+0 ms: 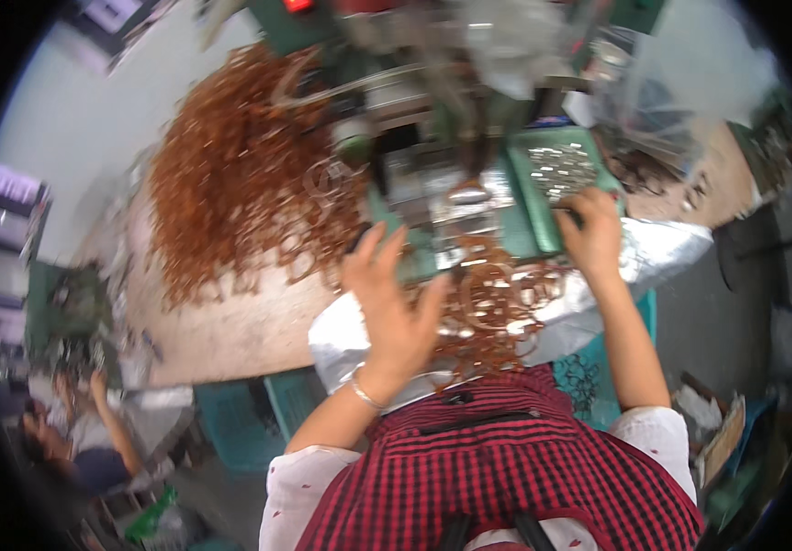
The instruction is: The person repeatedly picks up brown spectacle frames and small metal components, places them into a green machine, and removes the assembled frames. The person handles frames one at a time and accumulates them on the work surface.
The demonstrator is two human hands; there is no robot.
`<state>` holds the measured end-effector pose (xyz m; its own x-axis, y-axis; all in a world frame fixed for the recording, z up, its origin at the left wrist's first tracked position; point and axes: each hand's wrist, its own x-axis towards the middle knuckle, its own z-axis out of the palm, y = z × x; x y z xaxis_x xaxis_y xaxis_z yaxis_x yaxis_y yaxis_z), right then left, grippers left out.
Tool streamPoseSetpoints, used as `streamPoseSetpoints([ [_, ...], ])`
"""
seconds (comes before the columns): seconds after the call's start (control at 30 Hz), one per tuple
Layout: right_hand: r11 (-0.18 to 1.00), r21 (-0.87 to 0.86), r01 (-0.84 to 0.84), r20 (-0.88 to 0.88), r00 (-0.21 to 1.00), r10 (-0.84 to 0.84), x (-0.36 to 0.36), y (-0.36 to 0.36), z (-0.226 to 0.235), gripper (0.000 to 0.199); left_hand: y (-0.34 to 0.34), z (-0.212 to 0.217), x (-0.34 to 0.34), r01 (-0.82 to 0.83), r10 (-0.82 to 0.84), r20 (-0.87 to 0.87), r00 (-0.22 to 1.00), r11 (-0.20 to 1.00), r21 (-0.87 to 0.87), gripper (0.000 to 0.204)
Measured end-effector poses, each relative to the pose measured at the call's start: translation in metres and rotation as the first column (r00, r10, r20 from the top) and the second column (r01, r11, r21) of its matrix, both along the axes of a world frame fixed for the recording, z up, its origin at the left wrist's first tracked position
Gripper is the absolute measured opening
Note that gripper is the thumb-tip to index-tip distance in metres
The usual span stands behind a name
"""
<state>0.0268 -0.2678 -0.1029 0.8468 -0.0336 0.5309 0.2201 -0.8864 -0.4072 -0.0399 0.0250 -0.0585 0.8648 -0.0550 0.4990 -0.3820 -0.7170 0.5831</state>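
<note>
My left hand point(391, 317) is open, fingers spread and palm down, over the table edge beside the machine. A dark covering or object shows at one of its fingertips, too blurred to name. Close to its thumb, brown ring-shaped pieces point(488, 312) lie in a loose heap on silver foil point(589, 308). My right hand point(595, 234) rests at the near end of a green tray point(543, 207) of small shiny metal pieces point(561, 168). Its fingers are bent and drawn together; a dark spot shows by the thumb, and what they pinch is hidden.
A bench machine point(432, 110) stands straight ahead, with a metal fixture point(465, 207) at its base. A large mound of brown rings point(240, 174) covers the table's left. Plastic bags point(662, 110) lie at the back right. Another person point(93, 450) sits at the far left.
</note>
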Motion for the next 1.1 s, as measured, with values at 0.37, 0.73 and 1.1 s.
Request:
streamPoseSetpoints([
  [0.37, 0.838, 0.546, -0.028, -0.179, 0.972, 0.149, 0.021, -0.026, 0.004, 0.02, 0.082, 0.102, -0.024, 0.448, -0.612, -0.573, 0.545, 0.79, -0.418, 0.033],
  [0.73, 0.94, 0.338, 0.056, 0.054, 0.995, -0.079, -0.022, -0.034, -0.008, 0.016, 0.161, -0.072, 0.121, -0.432, 0.411, 0.136, 0.901, 0.868, 0.243, 0.026],
  [1.1, 0.694, 0.658, -0.291, 0.095, 0.947, 0.307, 0.005, 0.063, 0.105, 0.024, 0.152, -0.029, 0.117, -0.29, 0.262, -0.134, 0.956, 0.757, -0.585, 0.026],
])
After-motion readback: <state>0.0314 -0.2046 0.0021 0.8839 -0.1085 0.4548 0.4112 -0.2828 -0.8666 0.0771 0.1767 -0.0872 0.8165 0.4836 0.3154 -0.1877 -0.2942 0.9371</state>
